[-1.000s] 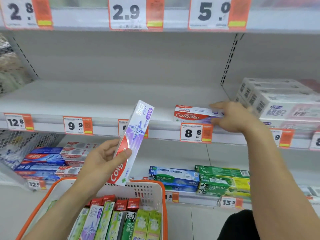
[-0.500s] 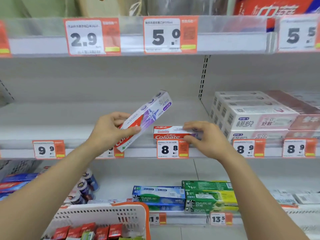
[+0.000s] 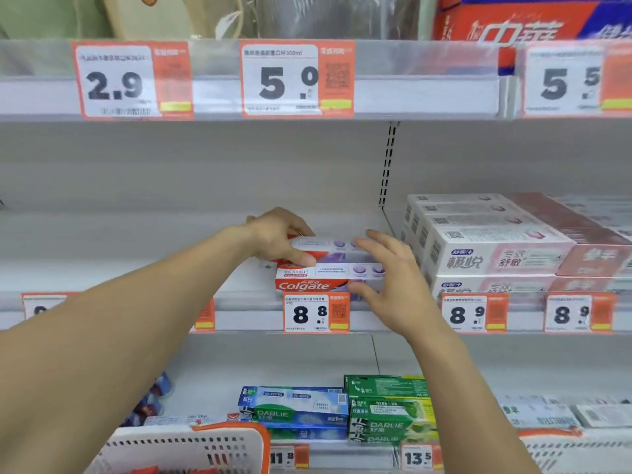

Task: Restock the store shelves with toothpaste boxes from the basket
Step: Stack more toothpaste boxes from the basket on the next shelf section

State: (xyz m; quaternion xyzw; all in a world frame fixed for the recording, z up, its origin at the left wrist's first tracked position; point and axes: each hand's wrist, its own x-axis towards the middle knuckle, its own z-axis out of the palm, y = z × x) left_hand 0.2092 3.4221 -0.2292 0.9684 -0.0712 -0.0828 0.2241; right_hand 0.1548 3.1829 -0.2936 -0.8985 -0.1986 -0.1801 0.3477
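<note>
On the middle shelf [image 3: 136, 275] we held the upper Colgate box [image 3: 328, 246] lengthwise left-to-right atop the lower box [image 3: 318, 280], left hand [image 3: 277, 239] fingers clamped on it, right hand [image 3: 386, 285] fingers spread loosely against both boxes' right ends.

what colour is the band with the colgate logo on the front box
Red, with white lettering, on the front Colgate box; the head view shows it, just above the 8.8 price tag.

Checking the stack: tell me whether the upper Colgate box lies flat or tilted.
Flat. The upper box lies lengthwise on the lower box, gripped by the left hand.
</note>
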